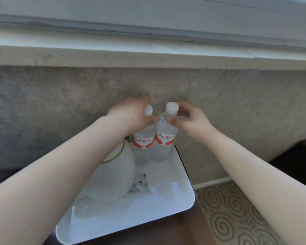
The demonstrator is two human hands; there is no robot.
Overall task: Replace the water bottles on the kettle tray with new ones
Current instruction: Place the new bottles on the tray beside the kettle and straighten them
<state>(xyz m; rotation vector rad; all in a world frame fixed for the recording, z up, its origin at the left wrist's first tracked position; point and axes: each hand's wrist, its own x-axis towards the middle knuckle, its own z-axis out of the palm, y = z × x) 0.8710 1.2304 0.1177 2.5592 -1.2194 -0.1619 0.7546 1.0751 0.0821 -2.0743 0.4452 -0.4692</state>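
Two clear water bottles with white caps and red-and-white labels stand upright side by side at the far end of a white tray (173, 197). My left hand (131, 114) wraps around the neck of the left bottle (142, 141), hiding most of its shoulder. My right hand (189, 119) pinches the neck of the right bottle (165, 137) just under its cap, thumb and fingers closed on it. A white kettle (113, 181) sits on the tray's left side, partly behind my left forearm.
The tray rests on a dark wooden table (189, 230) against a rough grey wall under a pale window sill (148, 55). A small printed card (140, 183) lies on the tray beside the kettle. Patterned carpet (237, 214) lies to the right.
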